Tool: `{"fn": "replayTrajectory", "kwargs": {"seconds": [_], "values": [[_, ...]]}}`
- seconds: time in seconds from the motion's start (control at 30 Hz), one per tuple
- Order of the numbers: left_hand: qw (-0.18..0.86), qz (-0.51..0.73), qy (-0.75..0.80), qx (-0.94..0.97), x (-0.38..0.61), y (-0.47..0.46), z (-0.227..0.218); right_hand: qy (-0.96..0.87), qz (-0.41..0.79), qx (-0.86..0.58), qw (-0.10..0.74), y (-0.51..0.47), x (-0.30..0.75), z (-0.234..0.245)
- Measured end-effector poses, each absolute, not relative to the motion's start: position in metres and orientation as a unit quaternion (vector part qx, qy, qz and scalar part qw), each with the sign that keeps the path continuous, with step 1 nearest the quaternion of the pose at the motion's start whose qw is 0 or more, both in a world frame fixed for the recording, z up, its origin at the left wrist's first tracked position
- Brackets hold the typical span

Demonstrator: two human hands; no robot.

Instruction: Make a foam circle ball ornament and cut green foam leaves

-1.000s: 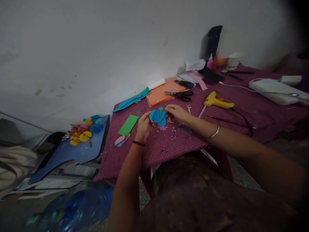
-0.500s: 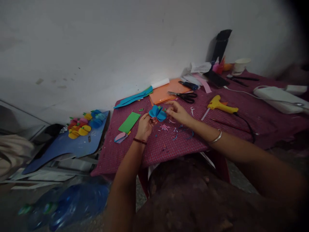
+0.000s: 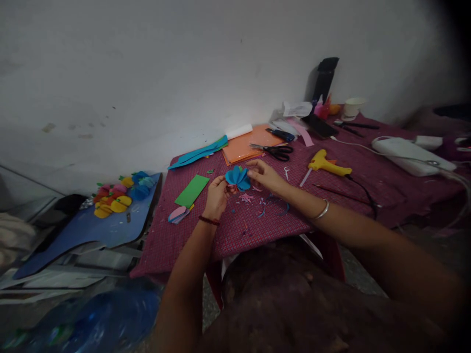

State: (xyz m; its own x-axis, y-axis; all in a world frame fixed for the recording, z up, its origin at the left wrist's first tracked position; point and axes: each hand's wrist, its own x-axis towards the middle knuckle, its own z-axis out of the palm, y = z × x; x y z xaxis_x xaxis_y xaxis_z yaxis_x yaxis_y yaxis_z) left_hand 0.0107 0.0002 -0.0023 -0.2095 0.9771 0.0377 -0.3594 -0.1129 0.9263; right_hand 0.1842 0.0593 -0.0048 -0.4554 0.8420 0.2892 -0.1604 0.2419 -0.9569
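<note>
A blue paper flower (image 3: 238,178) with rounded, standing petals is held above the table's middle. My left hand (image 3: 217,196) grips it from the left and below, thumb and fingers closed at its base. My right hand (image 3: 265,176) is at the flower's right side, its thumb and curled fingers closed against a petal edge. Beneath lie pink paper scraps (image 3: 246,198) and thin blue cuttings. Left of my left hand are a green paper rectangle (image 3: 192,190) and a small stack of pink and blue paper pieces (image 3: 178,214).
Black-handled scissors (image 3: 277,152) rest on orange sheets (image 3: 243,143), near a utility knife (image 3: 280,135). Blue paper strips (image 3: 198,152) lie behind. On the right are a yellow glue gun (image 3: 327,164) and phone (image 3: 320,126). Finished paper pieces (image 3: 119,203) sit on a blue board (image 3: 117,228).
My right hand has moved in against the blue flower; the small green bit near its fingertips no longer shows. The flower has turned slightly in my left hand. The whole view has shifted a little.
</note>
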Motion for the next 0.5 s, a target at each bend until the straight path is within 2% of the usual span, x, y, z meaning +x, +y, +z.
{"fn": "replayTrajectory", "kwargs": {"seconds": [0.33, 0.5], "values": [[0.528, 0.645, 0.426, 0.351, 0.0083, -0.0002, -0.0001, -0.647, 0.578, -0.234, 0.438, 0.0599, 0.1843, -0.0053], [0.525, 0.646, 0.427, 0.355, 0.0090, -0.0003, 0.0007, -0.681, 0.538, -0.249, 0.430, 0.0631, 0.1829, -0.0098]]}}
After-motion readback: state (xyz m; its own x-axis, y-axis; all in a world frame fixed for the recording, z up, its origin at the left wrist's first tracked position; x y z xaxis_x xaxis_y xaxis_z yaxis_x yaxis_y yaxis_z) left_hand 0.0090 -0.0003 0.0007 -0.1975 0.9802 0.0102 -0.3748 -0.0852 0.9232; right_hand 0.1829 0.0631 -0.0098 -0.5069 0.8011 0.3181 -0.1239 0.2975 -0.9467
